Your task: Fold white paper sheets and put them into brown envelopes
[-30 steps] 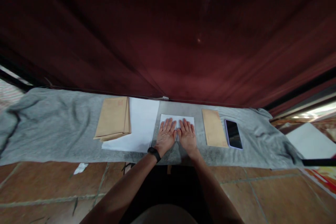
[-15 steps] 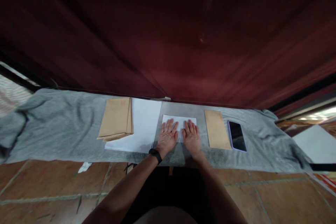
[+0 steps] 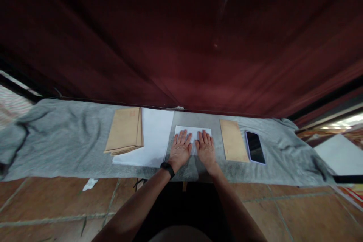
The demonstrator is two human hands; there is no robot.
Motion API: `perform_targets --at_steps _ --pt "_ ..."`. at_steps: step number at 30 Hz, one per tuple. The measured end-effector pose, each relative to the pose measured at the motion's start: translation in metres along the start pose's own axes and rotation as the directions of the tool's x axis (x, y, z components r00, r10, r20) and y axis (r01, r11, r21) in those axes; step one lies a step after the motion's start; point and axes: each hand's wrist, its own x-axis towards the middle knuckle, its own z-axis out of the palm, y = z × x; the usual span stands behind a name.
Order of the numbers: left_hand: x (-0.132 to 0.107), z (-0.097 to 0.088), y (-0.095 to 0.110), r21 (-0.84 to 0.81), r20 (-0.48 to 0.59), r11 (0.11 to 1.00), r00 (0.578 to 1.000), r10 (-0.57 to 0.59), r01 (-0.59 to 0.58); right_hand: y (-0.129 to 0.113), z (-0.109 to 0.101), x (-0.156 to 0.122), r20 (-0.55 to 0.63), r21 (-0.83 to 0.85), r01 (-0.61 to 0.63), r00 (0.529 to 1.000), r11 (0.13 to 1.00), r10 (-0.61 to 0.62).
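Note:
My left hand (image 3: 179, 149) and my right hand (image 3: 206, 149) lie flat side by side, fingers stretched out, pressing on a folded white sheet of paper (image 3: 193, 131) on a grey cloth (image 3: 70, 136). A black band sits on my left wrist. To the left lies a stack of brown envelopes (image 3: 125, 130) partly over a pile of white paper (image 3: 154, 136). To the right lies a single brown envelope (image 3: 233, 145), and beside it a dark phone (image 3: 255, 147).
A dark red curtain (image 3: 181, 38) hangs right behind the cloth. Brown floor tiles (image 3: 56, 204) run along the near side, with a scrap of white paper (image 3: 90, 184) on them. A white sheet (image 3: 338, 155) lies at the far right.
My hands have stayed flat on the folded sheet; they drew slightly apart, then stayed close together. The view shifted a little.

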Motion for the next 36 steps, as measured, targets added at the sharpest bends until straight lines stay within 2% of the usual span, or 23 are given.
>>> perform_targets --at_steps 14,27,36 --pt "0.008 0.005 0.005 0.01 0.0 1.0 1.0 -0.005 0.005 0.001 0.0 -0.002 0.006 -0.041 0.017 1.0 0.999 -0.016" --pt "0.02 0.002 -0.004 0.0 0.009 1.0 0.999 0.031 -0.031 0.002 0.002 -0.002 -0.018 -0.023 0.015 1.0 1.0 -0.016" --pt "0.013 -0.001 -0.004 0.031 0.004 0.999 0.999 -0.037 0.037 0.0 0.001 -0.002 -0.031 -0.025 0.013 0.999 1.0 -0.013"
